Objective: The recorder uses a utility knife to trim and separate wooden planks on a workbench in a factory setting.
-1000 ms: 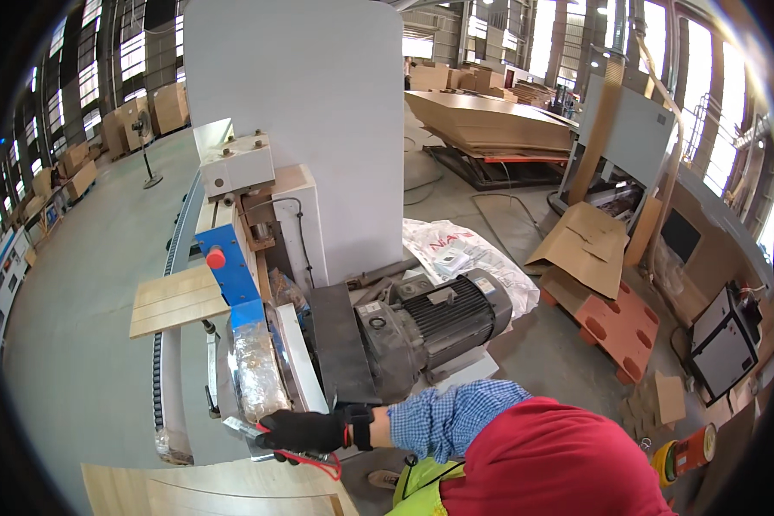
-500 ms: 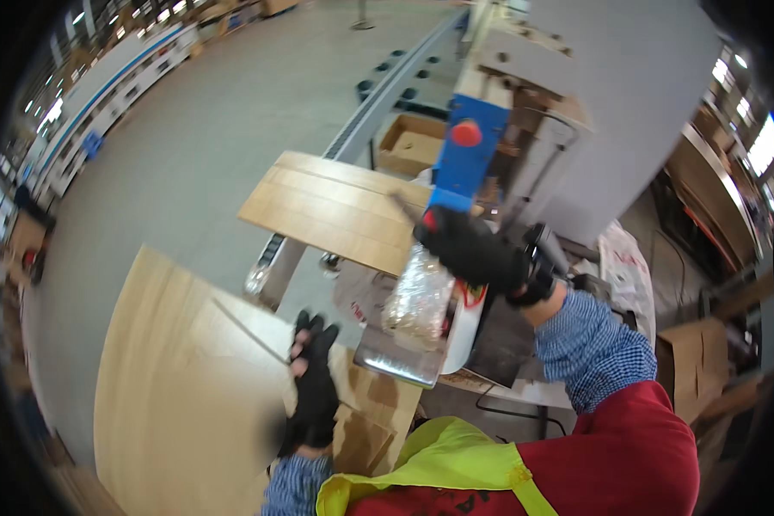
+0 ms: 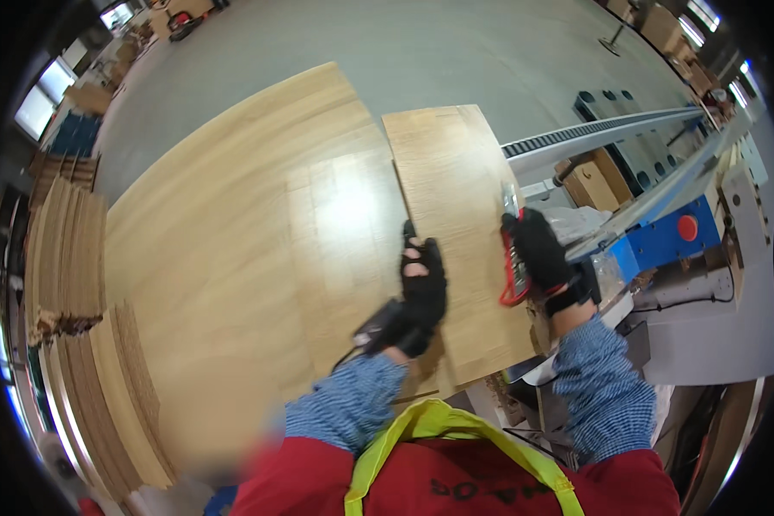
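A narrow light-wood panel lies partly over a large curved-edge wood panel. My left hand, in a black glove with bare fingertips, is closed at the narrow panel's left edge; part of its grip is hidden. In my black-gloved right hand is a red-handled utility knife. Its silver end points away from me, over the narrow panel's right edge.
Stacked boards stand at the left. A blue machine part with a red button is at the right, near a roller rail. Beyond it sits an open cardboard box.
The view has swung left. The narrow panel has come away from the machine to lie beside my left hand. My right hand has moved from the machine to the panel's right edge.
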A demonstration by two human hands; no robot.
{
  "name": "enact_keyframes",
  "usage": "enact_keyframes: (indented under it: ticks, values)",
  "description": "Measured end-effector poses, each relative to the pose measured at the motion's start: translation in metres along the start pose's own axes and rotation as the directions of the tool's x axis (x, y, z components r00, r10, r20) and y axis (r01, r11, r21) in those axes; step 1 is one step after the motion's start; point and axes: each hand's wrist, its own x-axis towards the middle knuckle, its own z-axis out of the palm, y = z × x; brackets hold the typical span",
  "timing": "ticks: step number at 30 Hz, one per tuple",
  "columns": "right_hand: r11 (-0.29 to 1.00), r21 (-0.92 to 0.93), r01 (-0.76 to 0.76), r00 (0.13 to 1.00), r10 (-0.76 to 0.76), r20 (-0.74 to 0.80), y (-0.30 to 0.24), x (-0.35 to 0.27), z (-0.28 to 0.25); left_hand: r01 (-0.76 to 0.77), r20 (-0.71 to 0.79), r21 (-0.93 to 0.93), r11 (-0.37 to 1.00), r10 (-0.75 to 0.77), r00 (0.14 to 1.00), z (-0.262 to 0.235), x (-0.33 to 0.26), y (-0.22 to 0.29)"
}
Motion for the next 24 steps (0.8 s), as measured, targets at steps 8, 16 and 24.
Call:
enact_keyframes:
  ticks: [8,16,24]
  values:
    - [0.862,0.314,-0.399,0.903,0.308,0.3,-0.158,-0.024,0.079,0.157,0.057,0.345,0.925,-0.188,0.981,-0.18,0.005,0.103]
    - [0.82,0.332,-0.467,0.88,0.467,0.083,-0.19,-0.034,0.134,-0.121,0.118,0.924,0.364,0.03,0.993,-0.225,-0.001,0.01]
    - [0.764,0.341,-0.548,0.835,0.525,0.167,-0.31,-0.068,0.177,-0.083,0.039,0.791,0.606,0.085,0.996,-0.347,-0.038,0.033]
